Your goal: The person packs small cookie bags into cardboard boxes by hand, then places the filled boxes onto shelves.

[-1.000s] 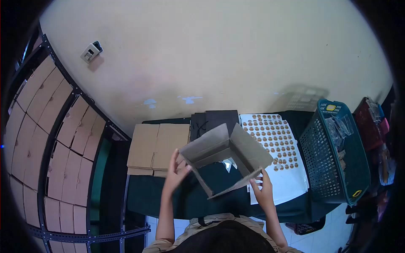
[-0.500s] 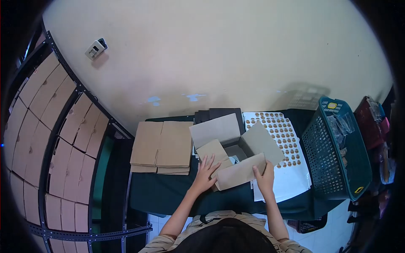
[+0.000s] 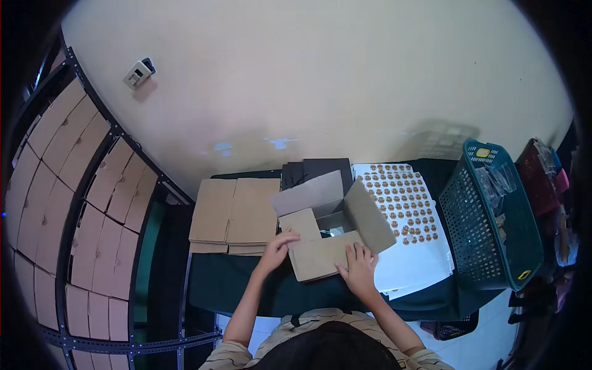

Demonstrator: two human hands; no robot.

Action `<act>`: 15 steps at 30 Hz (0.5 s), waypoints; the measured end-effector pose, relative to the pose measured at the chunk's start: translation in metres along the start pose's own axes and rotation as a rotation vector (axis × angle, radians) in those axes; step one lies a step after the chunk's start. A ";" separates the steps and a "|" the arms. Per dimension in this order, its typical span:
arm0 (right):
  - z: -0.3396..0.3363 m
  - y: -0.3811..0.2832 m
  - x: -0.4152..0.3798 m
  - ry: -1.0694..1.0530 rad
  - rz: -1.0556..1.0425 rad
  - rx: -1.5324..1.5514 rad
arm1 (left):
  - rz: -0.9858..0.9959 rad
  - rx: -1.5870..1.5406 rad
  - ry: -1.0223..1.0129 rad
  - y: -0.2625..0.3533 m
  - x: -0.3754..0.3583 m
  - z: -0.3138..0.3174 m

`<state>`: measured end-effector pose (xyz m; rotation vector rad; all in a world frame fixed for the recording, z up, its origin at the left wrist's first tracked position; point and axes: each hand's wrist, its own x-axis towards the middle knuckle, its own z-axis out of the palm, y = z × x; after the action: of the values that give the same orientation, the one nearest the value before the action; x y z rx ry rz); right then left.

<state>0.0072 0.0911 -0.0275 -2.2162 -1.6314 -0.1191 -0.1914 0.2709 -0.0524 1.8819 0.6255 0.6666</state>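
Flap-folding step, hands apart on table (image 3: 237, 280), left hand (image 3: 277, 249) at left edge of carton (image 3: 301, 227) between them, right hand (image 3: 360, 271) pressing near flap (image 3: 319, 256); folding upright flaps likely needs steady hold-down.

A single camera, worn on the head, looked forward and down from above the near side of the table (image 3: 231, 290). Its wide, curved view—dark at the rounded edges—gave the upper half to the wall (image 3: 320, 80) and the lower half to the tabletop. It sat close enough to hold both hands and the open box (image 3: 324, 256) whole, just below centre, yet far enough back to take in the shelving (image 3: 92, 246) at left, the green basket (image 3: 472, 237) at right and the striped clothing (image 3: 228, 356) along the bottom.
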 end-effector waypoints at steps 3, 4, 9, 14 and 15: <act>0.012 0.005 -0.004 -0.042 -0.012 0.013 | -0.185 -0.207 0.357 0.022 0.016 0.002; 0.014 0.005 -0.007 -0.024 -0.008 0.019 | 0.039 0.114 0.556 0.034 0.027 0.000; 0.027 0.005 -0.017 -0.007 0.033 0.087 | 0.310 0.575 0.818 0.072 0.062 -0.001; 0.028 0.006 -0.017 0.016 0.071 0.175 | 0.116 0.306 0.306 0.061 0.039 0.008; 0.028 0.006 -0.017 0.017 0.075 0.176 | 0.081 0.338 0.171 0.057 0.028 0.010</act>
<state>0.0030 0.0842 -0.0597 -2.1328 -1.4868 0.0254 -0.1572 0.2625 0.0017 2.1870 0.8153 0.8204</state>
